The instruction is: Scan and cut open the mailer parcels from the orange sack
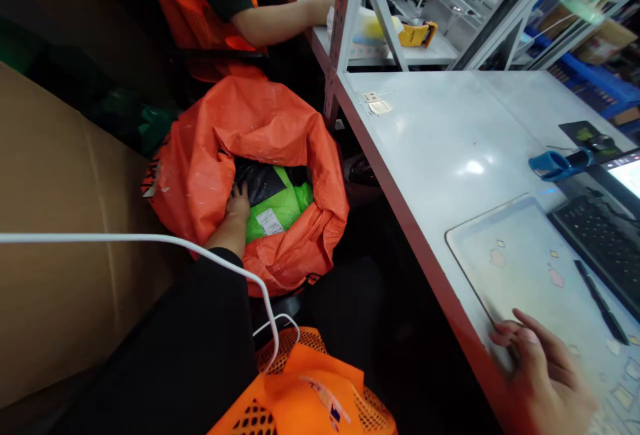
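Observation:
My left hand [239, 205] reaches into a large orange sack [200, 175], its fingers spread against a black plastic package [257, 182]. Beside that package lies a bright green plastic parcel [280, 205] with a white label [270, 222]. The lower part of the sack's contents is hidden. Over the near edge of the desk, my right hand [545, 375] hovers by a pale desk mat [505, 242], fingers loosely bent and apart, nothing seen in them. It is slightly blurred.
A black pen [603, 302], a keyboard [595, 235] and a blue tape dispenser [560, 163] are on the white desk [430, 128]. A cardboard box [65, 188] stands at left. A white cable [150, 238] crosses in front. A co-worker's arm [285, 20] rests beyond the sack.

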{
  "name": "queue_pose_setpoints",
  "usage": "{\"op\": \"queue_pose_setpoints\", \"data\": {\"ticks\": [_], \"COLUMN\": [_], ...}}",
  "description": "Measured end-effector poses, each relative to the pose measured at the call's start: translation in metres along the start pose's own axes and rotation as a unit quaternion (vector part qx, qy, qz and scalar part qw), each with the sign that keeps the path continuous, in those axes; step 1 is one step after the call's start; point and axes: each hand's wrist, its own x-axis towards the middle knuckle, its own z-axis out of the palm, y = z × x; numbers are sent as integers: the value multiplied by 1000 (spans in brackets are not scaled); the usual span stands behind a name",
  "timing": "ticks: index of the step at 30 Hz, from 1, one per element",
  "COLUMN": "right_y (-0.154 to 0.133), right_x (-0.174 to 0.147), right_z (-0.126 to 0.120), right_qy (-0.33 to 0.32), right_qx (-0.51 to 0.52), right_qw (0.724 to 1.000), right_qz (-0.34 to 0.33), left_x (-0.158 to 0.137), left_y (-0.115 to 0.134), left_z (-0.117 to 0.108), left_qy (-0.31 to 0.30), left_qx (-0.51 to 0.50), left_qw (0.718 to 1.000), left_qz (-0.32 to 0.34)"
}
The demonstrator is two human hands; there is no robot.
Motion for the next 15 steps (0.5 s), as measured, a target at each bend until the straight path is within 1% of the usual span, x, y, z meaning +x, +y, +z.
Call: {"op": "queue_pose_setpoints", "data": {"ticks": [2, 4, 6, 7, 9, 11, 13, 15], "right_y": [3, 8, 12, 13, 13, 13, 12, 11], "right_x": [3, 6, 9, 10, 13, 15, 17, 17], "right_z": [0, -1, -1, -1, -2, -1, 1, 4], "right_qy": [-12, -19, -20, -20, -24, -34, -46, -55], "right_qx": [3, 19, 34, 39, 45, 51, 64, 99], "right_qw": [1000, 999, 999, 999, 999, 998, 997, 993], "right_qz": [-14, -20, -19, -17, -11, -5, -9, -20], "left_x": [-2, -5, -6, -6, -1, 9, 24, 42], "left_y": [-21, -38, -48, -52, -56, -56, -53, -42], "left_z": [19, 34, 40, 38, 27, 7, -22, -57], "left_qy": [23, 38, 45, 49, 63, 90, 130, 170], "left_qx": [9, 10, 6, 2, -5, -16, -34, -61], "left_qw": [998, 994, 991, 989, 987, 984, 977, 968], "left_qz": [-61, -106, -129, -136, -146, -155, -166, -176]}}
